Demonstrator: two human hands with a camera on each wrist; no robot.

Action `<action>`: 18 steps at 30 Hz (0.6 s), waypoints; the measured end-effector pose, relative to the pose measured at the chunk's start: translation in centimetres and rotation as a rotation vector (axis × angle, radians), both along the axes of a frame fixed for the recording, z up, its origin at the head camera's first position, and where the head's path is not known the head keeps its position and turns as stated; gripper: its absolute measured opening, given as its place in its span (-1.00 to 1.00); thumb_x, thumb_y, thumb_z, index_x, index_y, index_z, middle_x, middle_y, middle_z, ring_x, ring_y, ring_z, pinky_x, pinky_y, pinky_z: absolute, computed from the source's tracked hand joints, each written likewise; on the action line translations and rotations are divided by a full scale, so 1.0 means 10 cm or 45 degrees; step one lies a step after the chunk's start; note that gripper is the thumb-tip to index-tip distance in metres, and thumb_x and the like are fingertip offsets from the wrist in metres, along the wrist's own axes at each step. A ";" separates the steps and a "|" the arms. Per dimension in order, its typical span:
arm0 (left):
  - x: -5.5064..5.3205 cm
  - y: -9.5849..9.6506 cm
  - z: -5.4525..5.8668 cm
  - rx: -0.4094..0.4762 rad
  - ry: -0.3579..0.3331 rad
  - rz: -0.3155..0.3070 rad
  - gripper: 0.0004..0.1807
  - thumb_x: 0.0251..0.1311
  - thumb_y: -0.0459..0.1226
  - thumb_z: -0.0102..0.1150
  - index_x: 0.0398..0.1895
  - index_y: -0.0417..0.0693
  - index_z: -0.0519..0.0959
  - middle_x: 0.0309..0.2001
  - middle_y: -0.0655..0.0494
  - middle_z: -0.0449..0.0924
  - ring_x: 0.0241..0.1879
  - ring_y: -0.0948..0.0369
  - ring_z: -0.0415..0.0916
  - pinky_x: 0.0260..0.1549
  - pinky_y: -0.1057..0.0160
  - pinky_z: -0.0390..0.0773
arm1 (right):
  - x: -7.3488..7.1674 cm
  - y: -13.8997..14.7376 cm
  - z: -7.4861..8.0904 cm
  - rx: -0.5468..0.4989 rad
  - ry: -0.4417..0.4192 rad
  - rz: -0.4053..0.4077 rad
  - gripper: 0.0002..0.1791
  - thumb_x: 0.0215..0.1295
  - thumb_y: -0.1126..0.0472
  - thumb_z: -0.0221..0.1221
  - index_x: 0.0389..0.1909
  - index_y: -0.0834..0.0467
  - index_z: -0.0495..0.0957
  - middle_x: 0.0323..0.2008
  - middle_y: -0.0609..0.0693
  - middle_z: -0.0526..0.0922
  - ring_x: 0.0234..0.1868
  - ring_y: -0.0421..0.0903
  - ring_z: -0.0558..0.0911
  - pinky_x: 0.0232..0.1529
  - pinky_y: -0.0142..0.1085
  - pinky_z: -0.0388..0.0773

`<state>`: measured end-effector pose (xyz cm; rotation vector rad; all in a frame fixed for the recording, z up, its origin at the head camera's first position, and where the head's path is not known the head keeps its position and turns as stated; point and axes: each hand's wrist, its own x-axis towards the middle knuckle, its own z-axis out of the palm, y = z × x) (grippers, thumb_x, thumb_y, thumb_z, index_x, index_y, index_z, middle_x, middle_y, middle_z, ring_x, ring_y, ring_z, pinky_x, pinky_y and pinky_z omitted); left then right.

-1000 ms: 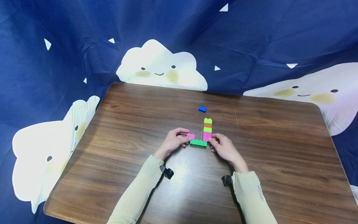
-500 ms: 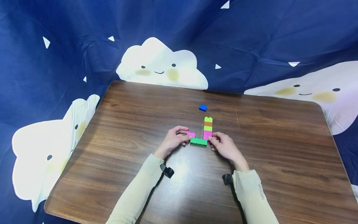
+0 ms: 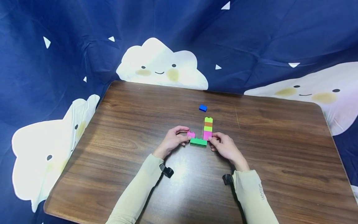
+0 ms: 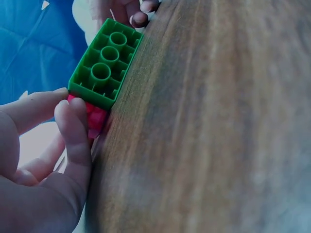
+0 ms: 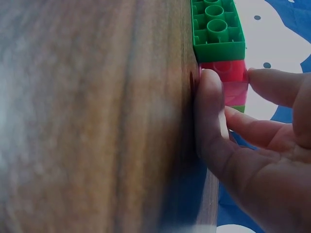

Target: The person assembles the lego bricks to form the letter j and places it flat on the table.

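A green toy brick (image 3: 198, 142) lies on its side, its hollow underside with round tubes facing the wrist cameras. At its left end sits a small pink brick (image 3: 191, 134), which my left hand (image 3: 172, 142) pinches between thumb and fingers. From its right end a row of bricks runs away from me: a pink brick (image 3: 207, 135), then lime, an orange brick (image 3: 208, 124) and lime again. My right hand (image 3: 224, 146) holds the pink brick of that row, thumb and fingers on opposite sides, as the right wrist view also shows with the fingers (image 5: 274, 85) around it.
A loose blue brick (image 3: 203, 108) lies beyond the far end of the row. Everything rests on a brown wood-grain table (image 3: 134, 121). Behind it hangs a dark blue curtain (image 3: 237, 37) with smiling white clouds.
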<state>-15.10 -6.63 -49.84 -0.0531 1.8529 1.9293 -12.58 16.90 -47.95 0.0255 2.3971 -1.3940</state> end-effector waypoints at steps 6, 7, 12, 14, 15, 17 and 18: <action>-0.01 0.01 0.01 0.014 -0.035 0.008 -0.52 0.11 -0.49 0.25 0.15 -0.32 0.46 0.02 -0.24 0.58 -0.50 0.33 0.59 -0.49 0.41 0.58 | -0.02 0.03 0.00 -0.046 0.004 0.011 -0.53 0.42 0.16 0.06 0.16 0.45 0.39 -0.19 0.25 0.63 -0.41 -0.20 0.64 -0.35 -0.35 0.64; -0.02 0.02 0.01 0.013 -0.033 0.009 -0.52 0.11 -0.49 0.25 0.14 -0.33 0.46 0.00 -0.24 0.59 -0.50 0.32 0.59 -0.49 0.41 0.58 | -0.03 0.04 0.00 -0.061 0.001 0.014 -0.52 0.42 0.15 0.06 0.16 0.46 0.38 -0.19 0.26 0.64 -0.42 -0.20 0.65 -0.35 -0.35 0.64; -0.01 0.01 0.01 0.023 -0.055 0.036 -0.54 0.10 -0.51 0.25 0.13 -0.35 0.47 -0.07 -0.20 0.62 -0.47 0.29 0.60 -0.50 0.39 0.59 | -0.06 0.08 0.01 -0.186 -0.082 0.047 -0.49 0.44 0.16 0.05 0.18 0.51 0.33 -0.18 0.31 0.64 -0.40 -0.16 0.65 -0.31 -0.30 0.67; 0.00 0.01 0.00 0.030 -0.061 0.049 -0.54 0.09 -0.52 0.25 0.12 -0.36 0.48 -0.08 -0.18 0.62 -0.47 0.29 0.59 -0.51 0.39 0.58 | -0.08 0.10 0.03 -0.203 -0.116 0.051 -0.49 0.44 0.15 0.04 0.19 0.49 0.33 -0.18 0.29 0.62 -0.38 -0.16 0.64 -0.29 -0.29 0.67; 0.01 0.01 0.00 0.030 -0.059 0.052 -0.54 0.09 -0.52 0.25 0.12 -0.37 0.48 -0.08 -0.18 0.63 -0.47 0.29 0.59 -0.51 0.38 0.58 | -0.10 0.11 0.04 -0.198 -0.123 0.049 -0.49 0.44 0.14 0.04 0.19 0.48 0.33 -0.17 0.28 0.60 -0.37 -0.16 0.64 -0.28 -0.28 0.67; 0.01 0.02 0.00 0.025 -0.048 0.055 -0.55 0.09 -0.50 0.26 0.11 -0.37 0.49 -0.09 -0.18 0.64 -0.47 0.30 0.59 -0.51 0.39 0.58 | -0.15 0.14 0.06 -0.152 -0.097 0.050 -0.49 0.44 0.12 0.04 0.19 0.46 0.34 -0.15 0.26 0.58 -0.35 -0.14 0.63 -0.27 -0.28 0.67; 0.01 0.02 0.00 0.024 -0.046 0.058 -0.55 0.09 -0.49 0.26 0.11 -0.36 0.50 -0.10 -0.18 0.65 -0.47 0.30 0.59 -0.51 0.39 0.58 | -0.18 0.17 0.07 -0.106 -0.069 0.051 -0.50 0.44 0.11 0.04 0.19 0.43 0.35 -0.15 0.26 0.57 -0.34 -0.13 0.63 -0.27 -0.28 0.66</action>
